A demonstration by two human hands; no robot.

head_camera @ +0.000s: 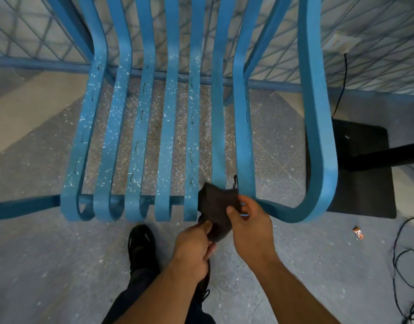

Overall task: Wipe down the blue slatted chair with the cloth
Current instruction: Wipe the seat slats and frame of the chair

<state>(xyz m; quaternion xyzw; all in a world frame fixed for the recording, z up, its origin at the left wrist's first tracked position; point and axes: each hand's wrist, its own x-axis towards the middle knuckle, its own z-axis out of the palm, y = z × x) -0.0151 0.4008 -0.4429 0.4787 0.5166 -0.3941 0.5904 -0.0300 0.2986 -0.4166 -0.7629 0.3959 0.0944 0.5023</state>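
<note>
I see the blue slatted chair (165, 136) straight ahead and below me, its seat slats running away toward a blue mesh fence (376, 54) that stands close behind the backrest. The cloth (216, 204), dark and bunched, sits at the front lip of the seat, over the curled ends of the two rightmost slats. Both hands are close together and clamped on it: the left hand (193, 249) grips its lower end, and the right hand (250, 230) pinches its upper part between thumb and fingers. White specks cover the five left slats, while the two on the right look cleaner. The right armrest (315, 136) loops round just beside the right hand and bounds that side. Past it, a black mat (364, 183) lies on the floor with a black pole (388, 155) reaching across it. Loose cables (412, 312) trail over the floor further right, and a small orange wrapper (358, 233) lies near them. A black shoe (141, 244) stands just in front of the seat edge, left of the hands. The speckled floor is open to the left of the chair and in front of it.
</note>
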